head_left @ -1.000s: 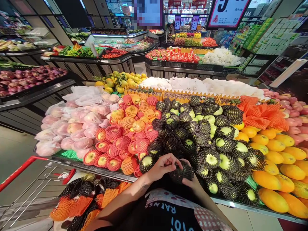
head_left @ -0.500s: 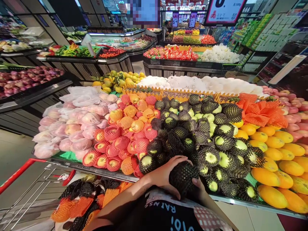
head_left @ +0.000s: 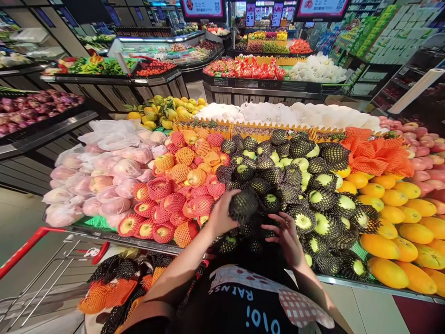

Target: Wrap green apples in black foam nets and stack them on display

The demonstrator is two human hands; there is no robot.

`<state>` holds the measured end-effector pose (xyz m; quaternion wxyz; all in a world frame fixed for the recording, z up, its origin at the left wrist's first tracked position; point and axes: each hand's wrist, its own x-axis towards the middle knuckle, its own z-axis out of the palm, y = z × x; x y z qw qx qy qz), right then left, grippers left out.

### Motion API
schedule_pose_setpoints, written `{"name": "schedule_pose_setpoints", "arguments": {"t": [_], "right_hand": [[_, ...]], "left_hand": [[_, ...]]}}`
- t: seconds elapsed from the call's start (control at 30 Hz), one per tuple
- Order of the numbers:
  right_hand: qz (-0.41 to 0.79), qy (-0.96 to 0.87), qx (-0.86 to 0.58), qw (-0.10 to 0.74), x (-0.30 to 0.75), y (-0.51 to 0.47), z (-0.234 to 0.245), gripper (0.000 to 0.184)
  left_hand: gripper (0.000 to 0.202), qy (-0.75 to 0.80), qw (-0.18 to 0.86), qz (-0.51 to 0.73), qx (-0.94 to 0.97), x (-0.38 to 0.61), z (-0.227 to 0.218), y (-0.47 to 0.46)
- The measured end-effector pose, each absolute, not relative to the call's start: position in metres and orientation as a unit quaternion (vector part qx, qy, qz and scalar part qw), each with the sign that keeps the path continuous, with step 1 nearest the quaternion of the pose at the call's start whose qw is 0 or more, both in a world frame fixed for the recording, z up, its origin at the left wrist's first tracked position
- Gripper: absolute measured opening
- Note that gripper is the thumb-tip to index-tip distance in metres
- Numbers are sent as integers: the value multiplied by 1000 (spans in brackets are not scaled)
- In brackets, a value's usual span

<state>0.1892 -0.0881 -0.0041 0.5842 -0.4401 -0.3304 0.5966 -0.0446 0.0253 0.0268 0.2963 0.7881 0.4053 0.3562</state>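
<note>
My left hand grips a green apple in a black foam net, held above the front of the display. The net covers nearly all of the fruit and is slightly blurred. To its right, my right hand is open, fingers apart, with nothing in it, over the near part of the netted green apples. Red apples in pink and orange nets lie left of my left hand.
A shopping cart stands at the lower left, with several orange and black foam nets in it. Yellow oblong fruit fills the right side, and bagged pink fruit the left. A metal edge runs along the display front.
Both hands were around the netted apple close to my body. My left hand has carried it forward and left; my right hand has let go and moved apart from it.
</note>
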Motion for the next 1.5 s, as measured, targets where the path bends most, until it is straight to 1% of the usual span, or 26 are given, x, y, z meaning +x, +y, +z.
{"name": "schedule_pose_setpoints", "arguments": {"t": [0.1,0.2,0.27,0.37,0.43,0.5,0.57,0.6,0.67,0.73,0.77,0.8,0.83,0.93,0.97,1.0,1.07,1.1,1.13,1.23,1.27,1.33,1.43,1.5], "right_hand": [[554,-365,-491,565,208,-86,1,41],[505,-415,-558,512,213,-87,0,35],[463,-460,-595,470,209,-89,-3,35],[434,-539,-591,414,196,-88,-9,32],[451,-582,-567,370,188,-86,-15,32],[465,-606,-560,321,185,-82,-20,36],[445,-612,-577,307,186,-77,-22,40],[427,-606,-590,320,189,-76,-20,39],[404,-574,-606,375,195,-74,-13,34],[404,-535,-603,433,200,-75,-1,34],[405,-523,-597,455,201,-76,5,33],[401,-519,-591,470,201,-77,10,31],[391,-524,-585,479,200,-78,14,28],[355,-545,-564,509,193,-80,19,18],[352,-537,-557,527,190,-80,19,18],[358,-521,-551,545,188,-80,19,23],[391,-486,-545,560,186,-78,17,43],[408,-480,-547,552,187,-77,17,52],[422,-482,-552,534,188,-76,16,54],[427,-482,-593,483,195,-75,13,34],[418,-464,-611,486,198,-74,12,34],[403,-397,-633,529,202,-74,9,39],[410,-289,-609,614,206,-74,1,41],[434,-274,-590,623,205,-73,-6,37]], "left_hand": [[85,525,184,339,759,-55,21,57],[84,577,139,238,769,-56,10,76],[86,567,150,186,789,-52,1,81],[93,542,167,174,805,-46,-5,82],[97,536,184,168,807,-46,-1,81],[99,536,209,152,804,-49,7,80],[95,537,218,149,801,-55,17,76],[92,537,211,160,801,-57,23,72],[78,524,186,205,805,-59,33,60],[59,489,179,265,812,-55,42,43],[49,463,193,284,817,-50,46,34],[43,435,223,292,822,-45,48,25],[41,413,263,287,824,-38,49,16],[45,393,391,247,795,-21,45,-2],[43,396,426,246,776,-17,42,-5],[38,396,459,252,755,-14,40,-6],[28,378,517,283,714,-11,37,-7],[26,365,539,301,697,-11,37,-6],[27,353,553,316,686,-11,37,-5],[34,333,551,333,689,-15,41,-3],[34,329,546,330,696,-16,42,-2],[33,323,538,324,708,-19,43,-2],[24,320,509,322,731,-21,40,-3],[15,326,467,319,758,-21,35,-4]]}}
